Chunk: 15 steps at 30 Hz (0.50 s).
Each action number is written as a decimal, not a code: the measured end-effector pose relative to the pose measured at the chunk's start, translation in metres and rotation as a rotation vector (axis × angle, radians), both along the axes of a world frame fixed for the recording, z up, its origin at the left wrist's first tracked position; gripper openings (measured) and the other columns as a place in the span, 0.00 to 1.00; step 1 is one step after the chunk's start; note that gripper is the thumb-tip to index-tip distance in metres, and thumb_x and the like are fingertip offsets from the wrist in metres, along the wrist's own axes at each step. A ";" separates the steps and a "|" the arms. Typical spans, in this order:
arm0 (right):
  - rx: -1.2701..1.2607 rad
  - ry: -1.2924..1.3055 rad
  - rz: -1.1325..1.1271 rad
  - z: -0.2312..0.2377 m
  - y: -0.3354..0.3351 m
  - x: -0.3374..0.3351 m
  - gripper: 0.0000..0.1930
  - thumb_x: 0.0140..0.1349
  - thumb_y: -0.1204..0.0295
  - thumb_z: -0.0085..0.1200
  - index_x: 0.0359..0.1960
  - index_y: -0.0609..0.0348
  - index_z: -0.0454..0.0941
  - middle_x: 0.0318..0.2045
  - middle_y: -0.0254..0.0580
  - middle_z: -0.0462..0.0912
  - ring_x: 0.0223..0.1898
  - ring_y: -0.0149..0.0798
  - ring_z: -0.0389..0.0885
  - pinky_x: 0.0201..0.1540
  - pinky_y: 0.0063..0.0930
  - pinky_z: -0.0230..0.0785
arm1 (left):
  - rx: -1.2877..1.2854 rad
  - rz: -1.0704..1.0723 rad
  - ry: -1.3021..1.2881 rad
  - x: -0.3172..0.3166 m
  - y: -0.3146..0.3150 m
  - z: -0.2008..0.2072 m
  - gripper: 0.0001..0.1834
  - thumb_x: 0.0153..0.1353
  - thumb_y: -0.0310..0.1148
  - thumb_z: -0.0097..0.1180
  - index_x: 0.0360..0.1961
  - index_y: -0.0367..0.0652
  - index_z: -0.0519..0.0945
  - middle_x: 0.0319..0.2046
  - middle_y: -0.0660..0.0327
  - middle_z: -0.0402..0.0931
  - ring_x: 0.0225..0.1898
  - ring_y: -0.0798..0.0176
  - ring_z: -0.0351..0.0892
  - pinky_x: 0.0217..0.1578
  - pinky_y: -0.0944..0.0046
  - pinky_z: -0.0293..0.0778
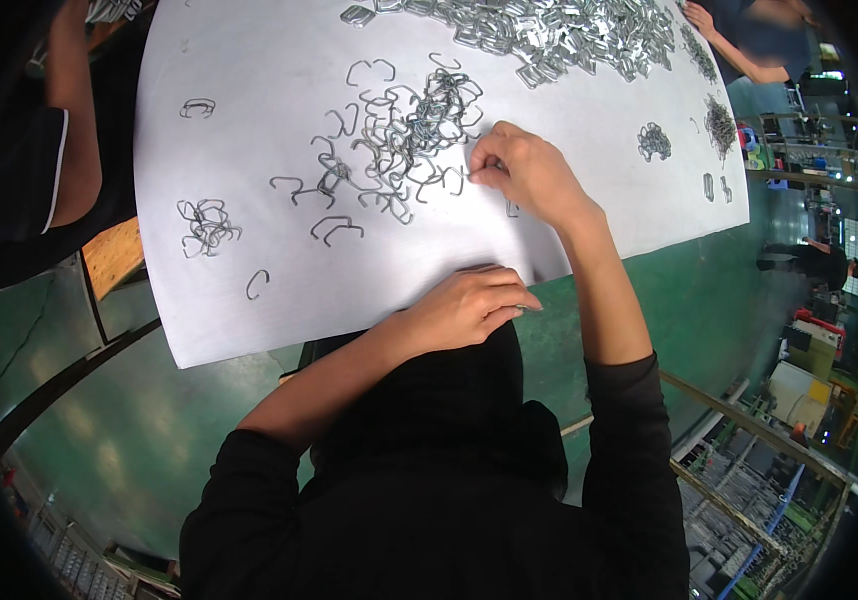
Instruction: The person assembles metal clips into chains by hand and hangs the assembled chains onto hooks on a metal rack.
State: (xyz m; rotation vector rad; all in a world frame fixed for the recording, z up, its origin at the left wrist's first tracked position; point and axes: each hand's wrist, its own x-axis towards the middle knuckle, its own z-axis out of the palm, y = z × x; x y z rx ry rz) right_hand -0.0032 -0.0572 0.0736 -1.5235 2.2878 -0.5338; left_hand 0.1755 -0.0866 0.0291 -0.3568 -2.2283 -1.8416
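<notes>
A loose pile of bent wire hooks (pixel 409 135) lies near the middle of the white tabletop (pixel 279 60). At the pile's right edge, my right hand (pixel 529 170) is closed in a pinch, its fingertips beside the outermost hooks. Whatever it grips is too small or hidden to name. My left hand (pixel 474 308) rests at the table's near edge, fingers curled together with the thumb. A tiny bit of something shows at its fingertips, but I cannot make it out. Just below my right wrist lies a small metal piece (pixel 512 208), partly covered.
A large heap of shiny metal buckles (pixel 569 35) spreads over the far side. Smaller wire clusters lie at left (pixel 209 228) and right (pixel 654 141). Another person's arm (pixel 71 130) is at the left, and a person's hand (pixel 699 20) touches the far right edge.
</notes>
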 end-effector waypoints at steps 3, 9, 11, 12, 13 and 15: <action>-0.029 -0.018 -0.052 0.003 -0.002 0.001 0.08 0.48 0.74 0.62 0.31 0.56 0.79 0.27 0.38 0.77 0.28 0.38 0.77 0.34 0.31 0.69 | -0.012 0.000 0.001 0.000 -0.001 -0.001 0.11 0.52 0.22 0.58 0.38 0.42 0.79 0.32 0.61 0.76 0.34 0.58 0.75 0.36 0.62 0.73; -0.046 0.048 -0.172 -0.005 -0.050 -0.019 0.17 0.52 0.67 0.60 0.45 0.50 0.74 0.30 0.38 0.79 0.34 0.42 0.79 0.38 0.35 0.71 | -0.009 -0.001 -0.020 0.000 -0.001 0.002 0.11 0.52 0.21 0.57 0.38 0.41 0.79 0.32 0.60 0.76 0.34 0.57 0.75 0.36 0.61 0.72; -0.155 0.107 -0.225 -0.008 -0.061 -0.034 0.17 0.52 0.70 0.60 0.45 0.52 0.74 0.30 0.38 0.80 0.31 0.40 0.79 0.36 0.32 0.70 | -0.011 -0.006 -0.019 -0.001 -0.001 0.003 0.11 0.52 0.21 0.57 0.38 0.41 0.79 0.32 0.60 0.76 0.34 0.57 0.75 0.35 0.61 0.72; -0.206 0.138 -0.251 -0.008 -0.063 -0.040 0.17 0.52 0.71 0.60 0.45 0.53 0.74 0.30 0.39 0.81 0.30 0.39 0.78 0.35 0.31 0.69 | -0.009 -0.005 -0.012 -0.001 -0.001 0.004 0.11 0.52 0.21 0.58 0.38 0.41 0.79 0.32 0.60 0.76 0.34 0.57 0.75 0.35 0.61 0.72; -0.273 0.133 -0.291 -0.007 -0.061 -0.046 0.14 0.53 0.70 0.60 0.42 0.54 0.76 0.28 0.38 0.81 0.30 0.39 0.78 0.35 0.31 0.69 | -0.007 -0.007 -0.003 -0.002 0.000 0.005 0.11 0.52 0.21 0.58 0.38 0.41 0.79 0.32 0.60 0.75 0.34 0.57 0.75 0.35 0.61 0.72; -0.125 0.056 -0.254 0.002 -0.056 -0.045 0.10 0.53 0.68 0.60 0.37 0.55 0.79 0.27 0.39 0.81 0.30 0.40 0.79 0.35 0.31 0.70 | 0.000 0.000 -0.012 -0.001 -0.001 0.002 0.11 0.52 0.21 0.58 0.38 0.41 0.79 0.32 0.60 0.75 0.34 0.57 0.75 0.35 0.61 0.72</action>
